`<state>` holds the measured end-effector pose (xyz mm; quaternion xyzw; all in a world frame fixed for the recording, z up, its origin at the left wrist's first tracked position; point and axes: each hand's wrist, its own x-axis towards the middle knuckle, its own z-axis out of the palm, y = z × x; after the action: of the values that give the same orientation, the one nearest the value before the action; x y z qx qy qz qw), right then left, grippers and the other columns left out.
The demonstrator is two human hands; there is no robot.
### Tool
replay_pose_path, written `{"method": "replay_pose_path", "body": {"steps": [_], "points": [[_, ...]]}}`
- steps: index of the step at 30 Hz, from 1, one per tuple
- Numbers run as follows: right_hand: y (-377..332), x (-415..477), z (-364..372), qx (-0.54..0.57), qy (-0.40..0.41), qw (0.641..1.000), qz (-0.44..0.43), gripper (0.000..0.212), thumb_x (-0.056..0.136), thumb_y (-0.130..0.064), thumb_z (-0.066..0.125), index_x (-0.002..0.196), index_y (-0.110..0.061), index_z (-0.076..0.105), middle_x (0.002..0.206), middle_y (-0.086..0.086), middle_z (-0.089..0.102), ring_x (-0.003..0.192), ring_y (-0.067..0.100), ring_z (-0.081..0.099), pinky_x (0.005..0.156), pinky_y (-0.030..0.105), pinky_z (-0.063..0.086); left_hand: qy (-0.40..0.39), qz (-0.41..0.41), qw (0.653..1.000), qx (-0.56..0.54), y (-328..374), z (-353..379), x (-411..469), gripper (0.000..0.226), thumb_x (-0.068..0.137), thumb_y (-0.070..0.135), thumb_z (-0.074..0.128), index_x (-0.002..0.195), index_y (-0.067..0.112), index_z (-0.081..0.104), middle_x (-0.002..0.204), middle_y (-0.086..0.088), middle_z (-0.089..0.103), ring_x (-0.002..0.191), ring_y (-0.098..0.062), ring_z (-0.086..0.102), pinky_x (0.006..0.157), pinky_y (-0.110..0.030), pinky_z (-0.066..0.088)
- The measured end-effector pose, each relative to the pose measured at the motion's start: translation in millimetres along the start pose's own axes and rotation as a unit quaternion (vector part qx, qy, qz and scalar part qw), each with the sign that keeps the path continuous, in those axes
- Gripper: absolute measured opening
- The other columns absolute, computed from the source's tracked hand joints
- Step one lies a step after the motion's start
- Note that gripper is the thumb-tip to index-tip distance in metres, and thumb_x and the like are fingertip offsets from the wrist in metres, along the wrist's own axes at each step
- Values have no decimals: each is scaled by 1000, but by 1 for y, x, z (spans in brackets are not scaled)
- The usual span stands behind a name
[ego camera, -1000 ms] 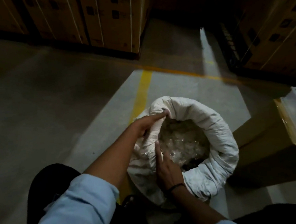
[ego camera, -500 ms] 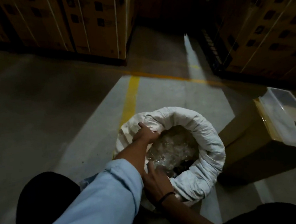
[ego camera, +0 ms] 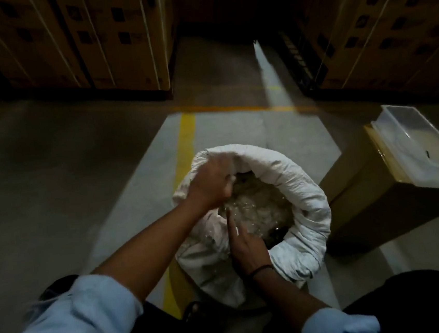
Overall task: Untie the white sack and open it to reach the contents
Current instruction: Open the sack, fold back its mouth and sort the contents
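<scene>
The white sack (ego camera: 305, 184) stands open on the floor (ego camera: 51, 170), my right hand (ego camera: 246, 247) straight-fingered at its near rim, my left hand (ego camera: 211, 187) too blurred to judge; an uneven pull could tip it, spilling the contents (ego camera: 263, 210).

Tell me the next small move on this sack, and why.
Probably fold the near-left edge of the white sack outward and down. The far and right rim is already rolled into a thick cuff and the clear contents show, but the near-left cloth is bunched toward the opening. The left hand, blurred, is at that edge; the right hand lies on the near rim.
</scene>
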<state>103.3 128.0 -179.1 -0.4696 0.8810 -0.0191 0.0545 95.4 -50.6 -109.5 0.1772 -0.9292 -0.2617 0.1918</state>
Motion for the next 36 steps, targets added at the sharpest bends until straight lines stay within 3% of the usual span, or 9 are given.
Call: {"method": "replay_pose_path", "body": {"steps": [2, 4, 8, 14, 18, 24, 29, 33, 36], "points": [[2, 6, 8, -6, -1, 1000, 1, 83, 62, -15, 77, 135, -5, 39, 100, 20, 66, 48, 28, 60, 36, 29, 39, -194, 115, 972, -71, 10, 13, -12, 53, 94, 25, 51, 146, 19, 43, 144, -9, 52, 130, -25, 52, 110, -36, 41], [7, 4, 15, -11, 13, 1000, -3, 89, 53, -24, 84, 128, -3, 41, 102, 24, 66, 51, 29, 62, 40, 29, 43, -343, 74, 935, -48, 11, 23, -24, 53, 102, 37, 40, 152, 20, 35, 151, -8, 46, 135, -23, 48, 112, -33, 37], [29, -13, 12, 24, 8, 999, -27, 106, 46, -55, 84, 127, 0, 45, 115, 23, 63, 86, 33, 68, 66, 32, 56, -438, -57, 896, -38, 18, 17, -34, 67, 101, 61, 29, 158, 26, 17, 162, -5, 26, 147, -24, 31, 117, -30, 20], [79, -28, 5, 183, -151, 966, -99, 134, 55, -63, 83, 154, -15, 5, 158, 8, 24, 139, 24, 35, 112, 35, 35, -597, -92, 784, 146, 24, 21, -41, 86, 64, 93, 54, 107, 21, 71, 123, 1, 67, 97, -17, 62, 91, -31, 48], [87, -25, -4, 39, -186, 977, -95, 111, 77, -42, 72, 153, -26, -7, 145, 14, 44, 117, 37, 57, 90, 43, 51, -606, -103, 770, 170, 16, 26, -42, 89, 50, 91, 68, 105, 22, 73, 112, 5, 72, 97, -14, 67, 93, -31, 53], [87, -29, 2, -51, 18, 990, -132, 54, 81, -28, 42, 132, -9, 43, 97, 11, 71, 45, 30, 59, 37, 29, 43, -571, 49, 786, 234, 51, 54, -54, 82, 70, 61, 76, 136, 16, 57, 137, -10, 59, 124, -23, 54, 107, -28, 36], [98, -38, 10, -5, -9, 989, -146, 75, 84, -26, 49, 149, -5, 18, 136, 13, 55, 108, 31, 62, 85, 41, 50, -397, 118, 836, 360, 47, 75, -90, 48, 93, 27, 45, 136, 7, 52, 118, -17, 66, 104, -36, 65, 93, -44, 49], [107, -36, 9, 315, -235, 918, -57, 114, 75, -26, 81, 152, -10, 0, 146, 9, 41, 130, 25, 48, 92, 11, 33, -218, 236, 863, 390, 20, 83, -126, 38, 80, 23, 42, 106, 14, 68, 78, -5, 68, 67, -28, 64, 72, -42, 47], [102, -25, 11, 177, -274, 944, -53, 93, 78, -34, 79, 152, -17, 24, 149, 11, 44, 133, 26, 46, 105, 27, 36, -239, 188, 867, 395, 28, 81, -140, 49, 80, 30, 53, 125, 13, 61, 112, -14, 65, 99, -30, 63, 96, -47, 32]]}}
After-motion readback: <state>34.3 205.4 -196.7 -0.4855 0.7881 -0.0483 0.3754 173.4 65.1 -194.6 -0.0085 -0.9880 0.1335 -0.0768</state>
